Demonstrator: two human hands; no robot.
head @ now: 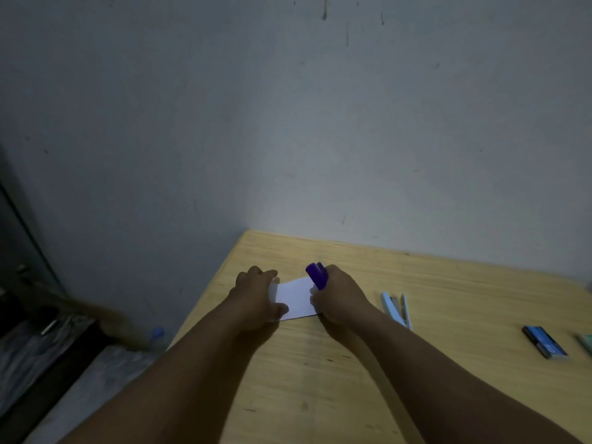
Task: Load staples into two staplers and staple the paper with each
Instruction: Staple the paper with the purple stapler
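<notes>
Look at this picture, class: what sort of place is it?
Probably a plain room at home or a small office: a wooden table against a bare, marked wall, with staplers, a purple one and a pale blue one, and paper.

Head-worn view, forward-down over table point(416, 395), near.

Dim, soft, blurred wide-angle edges.

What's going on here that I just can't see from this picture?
- Head view: whether the purple stapler has bitten the paper; the right hand covers that edge.
- The paper's left edge, under the left hand.
- Whether the light blue stapler lying open holds staples: too small and dim.
- A greenish thing, cut off by the right edge.
- Print on the small box: blurred.
</notes>
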